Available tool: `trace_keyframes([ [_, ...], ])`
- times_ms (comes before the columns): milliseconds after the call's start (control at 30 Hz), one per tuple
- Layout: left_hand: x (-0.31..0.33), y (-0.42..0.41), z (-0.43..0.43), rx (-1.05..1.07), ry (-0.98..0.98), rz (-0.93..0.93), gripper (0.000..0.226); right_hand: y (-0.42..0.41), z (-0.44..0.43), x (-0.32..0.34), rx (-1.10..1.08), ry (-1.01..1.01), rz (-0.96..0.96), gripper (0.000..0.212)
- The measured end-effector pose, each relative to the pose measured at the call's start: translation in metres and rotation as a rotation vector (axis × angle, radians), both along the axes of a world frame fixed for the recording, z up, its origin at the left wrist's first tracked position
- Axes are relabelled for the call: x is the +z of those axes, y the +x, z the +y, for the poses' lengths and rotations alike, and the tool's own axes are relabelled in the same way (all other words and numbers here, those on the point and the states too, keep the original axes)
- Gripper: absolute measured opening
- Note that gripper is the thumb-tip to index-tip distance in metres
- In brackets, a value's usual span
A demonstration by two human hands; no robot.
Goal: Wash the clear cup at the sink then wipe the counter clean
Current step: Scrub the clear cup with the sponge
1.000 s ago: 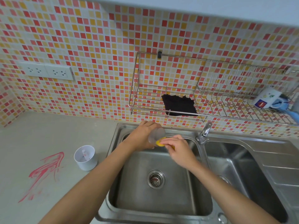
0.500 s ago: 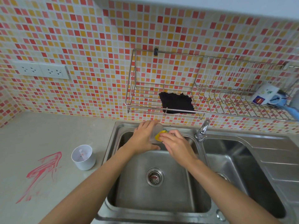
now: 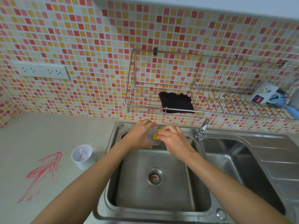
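Clear cup (image 3: pixel 152 136) in left hand (image 3: pixel 139 134) lies sideways, mouth toward right hand (image 3: pixel 174 139).

My left hand (image 3: pixel 139 135) grips the clear cup (image 3: pixel 152 136) over the left basin of the sink (image 3: pixel 113 159); my right hand (image 3: pixel 174 140) presses a yellow sponge (image 3: pixel 156 134) into its mouth. Left of my left hand stand a white cup (image 3: pixel 84 156) and a red smear (image 3: pixel 42 172) on the counter (image 3: pixel 48 130). A dark cloth (image 3: pixel 176 102) lies beyond both hands.
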State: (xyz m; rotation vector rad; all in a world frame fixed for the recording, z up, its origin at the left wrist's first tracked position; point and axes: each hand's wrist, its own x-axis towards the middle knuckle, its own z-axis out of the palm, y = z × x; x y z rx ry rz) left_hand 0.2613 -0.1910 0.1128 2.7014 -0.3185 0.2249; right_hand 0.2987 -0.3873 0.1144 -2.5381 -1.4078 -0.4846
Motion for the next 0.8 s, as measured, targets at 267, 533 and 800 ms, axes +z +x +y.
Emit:
trace_keyframes([
  [267, 0.012, -0.003, 0.005, -0.036, -0.051, -0.001, 0.081, -0.025, 0.012, -0.005, -0.143, 0.290, 0.465, 0.030],
  [533, 0.015, -0.001, 0.000, -0.059, 0.005, 0.035, 0.086, -0.004, -0.003, 0.006, -0.026, 0.023, 0.034, 0.040],
  [800, 0.009, 0.000, 0.011, -0.050, -0.069, 0.143, 0.089, -0.024, -0.002, -0.006, -0.020, 0.035, 0.141, 0.038],
])
